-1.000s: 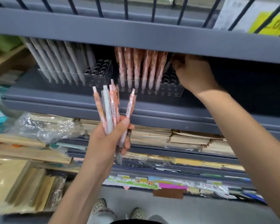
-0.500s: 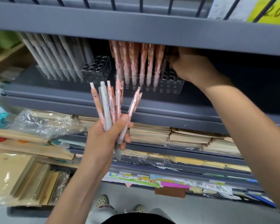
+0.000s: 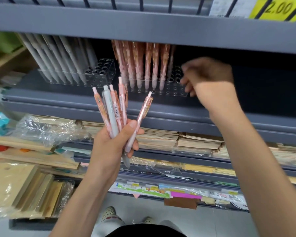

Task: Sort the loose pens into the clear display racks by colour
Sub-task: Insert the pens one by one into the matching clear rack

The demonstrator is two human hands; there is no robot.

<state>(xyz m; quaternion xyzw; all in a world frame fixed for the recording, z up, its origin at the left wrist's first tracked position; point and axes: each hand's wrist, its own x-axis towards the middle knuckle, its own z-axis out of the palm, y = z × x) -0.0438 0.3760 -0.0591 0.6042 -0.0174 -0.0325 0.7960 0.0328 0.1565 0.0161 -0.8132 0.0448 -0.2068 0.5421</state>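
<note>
My left hand (image 3: 114, 144) grips a fan of loose pens (image 3: 116, 110), several pink ones and one grey one, tips down, in front of the shelf edge. Two clear display racks stand on the grey shelf: the left rack (image 3: 99, 72) holds grey pens (image 3: 58, 60), the right rack (image 3: 171, 88) holds pink patterned pens (image 3: 143, 64). Beside the right end of the pink rack hovers my right hand (image 3: 210, 77), blurred, its fingers loosely curled with nothing in them.
The upper shelf board (image 3: 143, 29) hangs low over the racks. A yellow price tag (image 3: 277, 8) sits top right. Below are stacks of paper notebooks (image 3: 178, 139), plastic-wrapped packs (image 3: 46, 129) and wooden boards (image 3: 32, 192). My feet show on the floor.
My right hand has come out from behind the pink rack's right end and moved down and right, away from the pens. My left hand keeps the same bundle.
</note>
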